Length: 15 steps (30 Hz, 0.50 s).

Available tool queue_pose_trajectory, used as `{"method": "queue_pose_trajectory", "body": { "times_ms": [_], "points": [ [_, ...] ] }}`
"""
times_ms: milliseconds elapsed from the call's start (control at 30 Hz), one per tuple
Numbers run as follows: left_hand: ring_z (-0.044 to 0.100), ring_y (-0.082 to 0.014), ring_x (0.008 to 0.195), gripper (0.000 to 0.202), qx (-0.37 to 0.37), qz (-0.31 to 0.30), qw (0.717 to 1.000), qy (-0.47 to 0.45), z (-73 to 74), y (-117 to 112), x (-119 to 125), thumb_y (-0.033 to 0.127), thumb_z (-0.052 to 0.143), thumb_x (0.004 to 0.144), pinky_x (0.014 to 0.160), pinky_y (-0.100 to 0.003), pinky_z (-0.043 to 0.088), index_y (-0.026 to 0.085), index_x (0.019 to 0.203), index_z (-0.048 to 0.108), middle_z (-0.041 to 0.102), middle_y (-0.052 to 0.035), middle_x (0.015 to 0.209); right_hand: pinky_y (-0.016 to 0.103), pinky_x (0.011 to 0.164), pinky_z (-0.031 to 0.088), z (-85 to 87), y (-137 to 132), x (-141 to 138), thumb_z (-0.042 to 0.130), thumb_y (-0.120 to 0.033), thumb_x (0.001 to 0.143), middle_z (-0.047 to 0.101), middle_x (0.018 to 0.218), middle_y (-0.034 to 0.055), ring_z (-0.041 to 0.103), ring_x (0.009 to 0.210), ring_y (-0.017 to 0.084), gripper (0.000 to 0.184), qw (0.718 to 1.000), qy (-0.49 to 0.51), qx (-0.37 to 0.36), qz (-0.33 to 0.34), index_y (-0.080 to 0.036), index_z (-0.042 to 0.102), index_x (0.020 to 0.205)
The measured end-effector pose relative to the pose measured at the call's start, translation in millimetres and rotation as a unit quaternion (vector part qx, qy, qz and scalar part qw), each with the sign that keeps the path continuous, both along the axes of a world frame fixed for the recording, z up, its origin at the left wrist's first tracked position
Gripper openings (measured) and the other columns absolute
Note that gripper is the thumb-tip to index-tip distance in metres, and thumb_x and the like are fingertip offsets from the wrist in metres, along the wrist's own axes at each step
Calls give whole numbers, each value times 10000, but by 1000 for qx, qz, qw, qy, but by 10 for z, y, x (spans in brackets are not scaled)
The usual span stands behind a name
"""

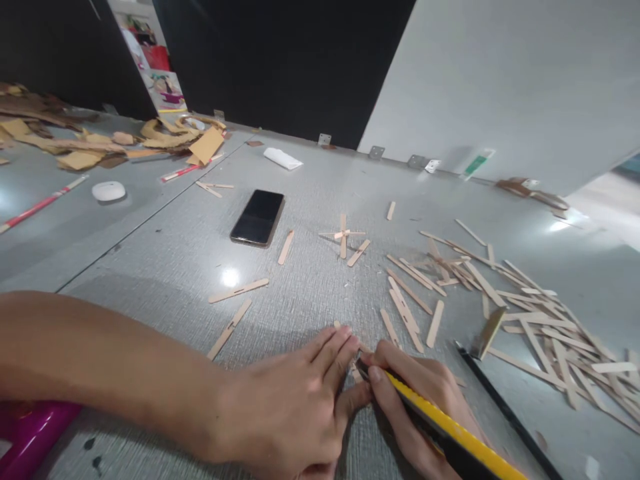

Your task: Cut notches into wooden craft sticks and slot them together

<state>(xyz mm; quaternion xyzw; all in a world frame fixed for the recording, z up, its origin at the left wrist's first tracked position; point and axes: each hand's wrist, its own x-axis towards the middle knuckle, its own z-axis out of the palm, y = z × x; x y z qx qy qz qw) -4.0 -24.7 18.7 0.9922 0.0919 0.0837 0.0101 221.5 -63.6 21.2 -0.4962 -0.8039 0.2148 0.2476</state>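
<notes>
My left hand (295, 400) lies on the grey table (165, 267) with its fingers pressed down on a wooden stick (356, 372) that is mostly hidden under them. My right hand (420, 407) grips a yellow and black utility knife (450, 433), its tip set against that stick right beside my left fingertips. Loose wooden sticks (407, 313) lie just beyond both hands.
A big heap of wooden sticks (540, 320) spreads to the right, beside a black ruler (505, 410). A phone (258, 217) lies face up mid-table, near a small stick cross (343, 235). Cardboard scraps (100, 140) and a white puck (109, 191) sit far left. A magenta object (30, 433) is at bottom left.
</notes>
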Motion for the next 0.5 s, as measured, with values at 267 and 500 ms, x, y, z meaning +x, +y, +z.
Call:
{"method": "queue_pose_trajectory", "body": {
  "times_ms": [267,500],
  "points": [
    [412,-494,1516,727,30,0,1000,7,-7,-19,4,462,460,1046,1305,-566,239,-92,1517,465,470,-384,1555,240,454,389,23,31,-10,445,-231,1098,471,597,-85,533,429,106,289,1000,16,18,16,-279,402,816],
    [413,-490,1517,741,64,-2,998,17,-17,-29,3,490,369,1063,1297,-565,249,-71,1545,430,499,-365,1545,244,465,385,-12,5,14,431,-263,1118,466,595,-81,530,444,107,317,999,30,6,6,-276,414,801]
  ]
}}
